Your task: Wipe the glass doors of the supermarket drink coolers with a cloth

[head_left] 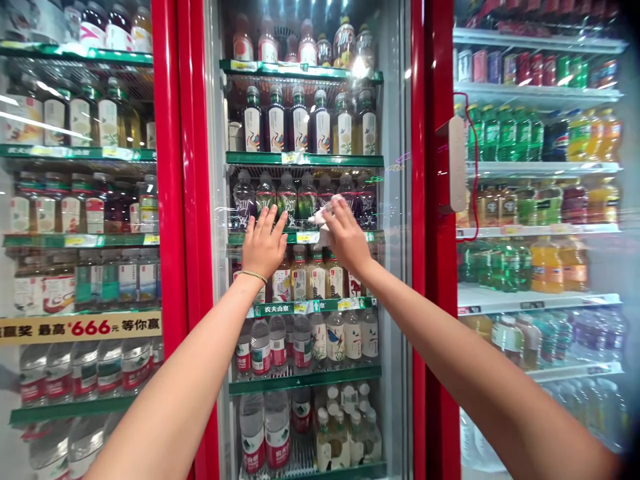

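Note:
Both my arms reach forward to the glass door (395,267) of a red-framed drinks fridge. My left hand (264,245) lies flat against the glass, fingers spread, with a thin band (254,274) round the wrist. To its right, my right hand (349,239) presses a crumpled white tissue (327,212) on the same pane, its fingers over the tissue. Behind the glass at hand height stands a row of dark-labelled bottles (307,199), partly hidden by my hands.
Shelves of bottles fill the fridge, with clear water bottles (264,427) at the bottom. A pale handle (457,165) and a red cord (475,173) are on the right. Another fridge (167,200) adjoins on the left, and lit shelves (540,300) of drinks stand at the right.

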`<state>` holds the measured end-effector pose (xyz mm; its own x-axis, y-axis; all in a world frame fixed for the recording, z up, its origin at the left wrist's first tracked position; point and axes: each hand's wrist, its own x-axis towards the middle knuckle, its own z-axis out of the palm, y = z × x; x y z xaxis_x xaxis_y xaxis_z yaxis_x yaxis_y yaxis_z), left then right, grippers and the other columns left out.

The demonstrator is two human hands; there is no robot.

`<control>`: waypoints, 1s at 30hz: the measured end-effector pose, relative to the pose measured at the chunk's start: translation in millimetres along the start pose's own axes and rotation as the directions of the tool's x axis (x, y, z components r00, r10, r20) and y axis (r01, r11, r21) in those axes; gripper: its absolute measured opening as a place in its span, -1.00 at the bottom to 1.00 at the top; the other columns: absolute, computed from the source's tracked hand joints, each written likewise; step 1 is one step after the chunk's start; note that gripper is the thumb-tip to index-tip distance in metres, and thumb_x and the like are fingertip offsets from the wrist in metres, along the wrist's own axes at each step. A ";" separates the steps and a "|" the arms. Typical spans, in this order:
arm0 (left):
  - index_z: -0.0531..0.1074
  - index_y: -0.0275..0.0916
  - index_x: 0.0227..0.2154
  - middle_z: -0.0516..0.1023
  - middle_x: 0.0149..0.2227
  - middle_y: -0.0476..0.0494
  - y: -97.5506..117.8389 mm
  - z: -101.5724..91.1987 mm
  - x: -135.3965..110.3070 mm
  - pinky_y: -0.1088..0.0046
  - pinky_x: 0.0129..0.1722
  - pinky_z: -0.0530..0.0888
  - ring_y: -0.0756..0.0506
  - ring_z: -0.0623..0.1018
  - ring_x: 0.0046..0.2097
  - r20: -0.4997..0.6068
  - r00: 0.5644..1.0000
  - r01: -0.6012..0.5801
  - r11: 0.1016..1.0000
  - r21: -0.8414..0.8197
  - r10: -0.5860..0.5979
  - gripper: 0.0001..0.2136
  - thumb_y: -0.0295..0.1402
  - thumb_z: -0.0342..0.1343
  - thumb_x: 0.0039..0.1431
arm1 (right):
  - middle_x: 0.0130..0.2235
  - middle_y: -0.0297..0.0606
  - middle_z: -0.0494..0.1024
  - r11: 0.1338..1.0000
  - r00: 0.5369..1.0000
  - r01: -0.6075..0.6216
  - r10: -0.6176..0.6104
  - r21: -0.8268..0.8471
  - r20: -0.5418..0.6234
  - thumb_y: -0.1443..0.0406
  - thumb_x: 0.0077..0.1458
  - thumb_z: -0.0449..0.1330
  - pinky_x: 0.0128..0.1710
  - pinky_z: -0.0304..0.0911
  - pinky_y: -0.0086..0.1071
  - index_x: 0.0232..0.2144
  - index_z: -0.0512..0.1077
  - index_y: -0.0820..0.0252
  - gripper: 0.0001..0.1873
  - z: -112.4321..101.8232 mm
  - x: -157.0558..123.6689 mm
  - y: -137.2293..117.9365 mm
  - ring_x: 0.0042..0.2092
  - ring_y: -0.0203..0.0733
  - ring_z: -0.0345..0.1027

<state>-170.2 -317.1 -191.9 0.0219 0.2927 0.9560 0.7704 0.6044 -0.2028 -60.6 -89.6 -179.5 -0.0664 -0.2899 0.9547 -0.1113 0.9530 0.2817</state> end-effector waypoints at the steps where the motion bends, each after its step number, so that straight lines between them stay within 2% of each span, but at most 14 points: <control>1: 0.18 -0.14 0.42 0.08 0.49 -0.20 -0.2 0.3 0.0 -0.05 0.49 -0.03 -0.23 0.04 0.52 -0.004 1.000 -0.001 1.000 -0.001 0.001 -0.49 -0.26 -0.16 0.46 | 0.45 -0.17 0.21 0.997 0.996 0.073 -0.074 0.019 0.056 0.42 0.34 0.05 0.47 0.09 0.19 0.28 0.37 0.09 -0.49 -1.3 -2.2 0.7 0.52 0.06 -0.13; 3: 0.19 -0.15 0.42 0.09 0.49 -0.20 -0.3 0.8 -0.1 -0.05 0.49 -0.02 -0.23 0.05 0.52 -0.005 1.000 0.000 1.000 -0.001 0.000 -0.49 -0.26 -0.16 0.46 | 0.43 -0.21 0.25 0.982 0.972 0.178 -0.185 0.060 0.144 0.42 0.33 0.07 0.47 0.11 0.14 0.26 0.40 0.08 -0.51 -5.3 -5.0 5.3 0.50 0.02 -0.05; 4: 0.20 -0.15 0.41 0.10 0.49 -0.21 -0.2 0.9 -0.1 -0.05 0.49 -0.02 -0.23 0.05 0.52 -0.004 1.000 0.002 1.000 0.000 -0.002 -0.49 -0.26 -0.16 0.46 | 0.42 -0.25 0.27 0.983 0.972 0.174 -0.182 0.066 0.149 0.45 0.33 0.04 0.46 0.14 0.13 0.25 0.40 0.05 -0.49 -7.3 -5.5 8.7 0.49 0.00 -0.02; 9: 0.20 -0.16 0.41 0.10 0.49 -0.22 0.5 0.3 -0.5 -0.06 0.49 -0.03 -0.24 0.06 0.52 -0.005 1.000 0.004 1.000 0.008 -0.004 -0.49 -0.26 -0.17 0.46 | 0.43 -0.33 0.25 0.996 0.995 -0.088 0.090 0.030 -0.052 0.52 0.30 -0.04 0.44 0.15 0.23 0.34 0.30 -0.08 -0.34 -8.4 -8.1 14.3 0.50 0.03 -0.06; 12: 0.20 -0.16 0.41 0.11 0.48 -0.23 0.0 0.2 -0.8 -0.05 0.49 -0.03 -0.24 0.07 0.51 -0.011 1.000 0.000 1.000 0.010 0.000 -0.49 -0.25 -0.16 0.46 | 0.42 -0.33 0.27 0.995 0.994 0.068 -0.074 0.078 0.075 0.50 0.32 -0.01 0.48 0.11 0.16 0.34 0.31 -0.04 -0.38 -12.4 -11.6 19.0 0.50 -0.03 -0.04; 14: 0.21 -0.15 0.41 0.12 0.48 -0.22 -0.3 0.7 -1.0 -0.05 0.49 -0.02 -0.24 0.07 0.51 -0.013 1.000 0.002 1.000 0.008 -0.002 -0.49 -0.25 -0.15 0.45 | 0.41 -0.37 0.28 0.981 0.964 0.175 -0.189 0.088 0.185 0.48 0.32 0.02 0.48 0.11 0.13 0.33 0.32 -0.06 -0.39 -20.0 -12.2 30.1 0.48 -0.08 0.00; 16: 0.21 -0.13 0.41 0.12 0.48 -0.21 -0.5 1.6 -1.1 -0.06 0.48 -0.01 -0.24 0.08 0.51 -0.022 1.000 0.000 1.000 0.007 0.000 -0.49 -0.26 -0.13 0.45 | 0.43 -0.39 0.25 0.996 0.987 0.092 -0.092 0.006 0.133 0.52 0.28 0.01 0.47 0.12 0.16 0.34 0.30 -0.08 -0.33 -26.8 -12.4 41.4 0.49 -0.07 -0.04; 18: 0.20 -0.11 0.41 0.13 0.48 -0.20 -0.6 3.0 -1.5 -0.06 0.48 -0.01 -0.24 0.09 0.51 -0.040 0.999 -0.005 1.000 0.009 0.005 -0.48 -0.27 -0.11 0.44 | 0.46 -0.33 0.18 0.995 0.997 -0.073 0.073 -0.069 -0.006 0.56 0.24 -0.03 0.47 0.10 0.19 0.37 0.26 -0.02 -0.27 -28.8 -14.7 45.6 0.51 -0.02 -0.13; 20: 0.20 -0.11 0.41 0.13 0.48 -0.20 -0.9 4.2 -2.1 -0.05 0.48 0.00 -0.24 0.09 0.51 -0.055 0.998 -0.007 1.000 0.013 0.008 -0.48 -0.27 -0.11 0.44 | 0.48 -0.27 0.12 0.989 0.991 -0.121 0.116 -0.082 -0.063 0.58 0.23 -0.06 0.48 0.06 0.19 0.40 0.21 0.04 -0.24 -26.5 -20.4 42.4 0.52 0.01 -0.18; 22: 0.21 -0.12 0.41 0.14 0.48 -0.20 -1.5 5.0 -2.7 -0.04 0.48 0.01 -0.23 0.09 0.51 -0.056 0.998 -0.009 1.000 0.020 0.010 -0.49 -0.26 -0.12 0.45 | 0.48 -0.29 0.14 0.998 0.999 0.008 -0.006 -0.056 0.036 0.59 0.23 -0.08 0.49 0.05 0.15 0.41 0.19 0.03 -0.23 -24.4 -28.0 38.7 0.52 -0.04 -0.17; 25: 0.20 -0.13 0.41 0.13 0.48 -0.21 -2.0 5.2 -3.1 -0.04 0.48 0.01 -0.23 0.10 0.51 -0.052 0.998 -0.016 0.999 0.037 0.018 -0.49 -0.26 -0.14 0.46 | 0.46 -0.37 0.18 0.982 0.966 0.188 -0.184 -0.007 0.182 0.62 0.23 -0.12 0.48 0.10 0.09 0.40 0.20 -0.07 -0.20 -26.5 -35.5 43.2 0.51 -0.13 -0.13; 26: 0.20 -0.14 0.41 0.13 0.48 -0.22 -2.0 5.1 -3.0 -0.04 0.48 0.01 -0.23 0.10 0.51 -0.052 0.998 -0.018 0.999 0.042 0.020 -0.49 -0.26 -0.14 0.46 | 0.47 -0.36 0.17 0.987 0.975 0.161 -0.155 -0.024 0.160 0.63 0.23 -0.14 0.47 0.11 0.10 0.40 0.20 -0.07 -0.19 -27.3 -36.3 46.1 0.52 -0.12 -0.14; 28: 0.20 -0.14 0.41 0.12 0.48 -0.22 -1.7 4.9 -2.9 -0.04 0.48 0.01 -0.24 0.10 0.51 -0.053 0.998 -0.017 0.999 0.046 0.020 -0.49 -0.26 -0.14 0.46 | 0.49 -0.30 0.10 0.997 1.000 -0.011 0.013 -0.081 0.022 0.64 0.21 -0.14 0.47 0.09 0.18 0.41 0.18 -0.02 -0.18 -26.1 -36.7 48.1 0.53 -0.04 -0.20; 30: 0.20 -0.13 0.41 0.13 0.48 -0.21 -1.5 4.9 -2.8 -0.03 0.48 0.00 -0.23 0.10 0.51 -0.055 0.998 -0.012 0.999 0.039 0.014 -0.49 -0.26 -0.13 0.45 | 0.51 -0.26 0.04 0.977 0.977 -0.190 0.180 -0.092 -0.114 0.64 0.18 -0.12 0.45 0.06 0.27 0.44 0.12 -0.02 -0.14 -20.7 -38.3 42.2 0.53 0.04 -0.25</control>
<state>-174.6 -315.2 -195.3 0.0678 0.2603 0.9632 0.7448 0.6291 -0.2224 -42.3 -36.4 -202.3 0.0283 -0.1021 0.9944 -0.0047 0.9947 0.1023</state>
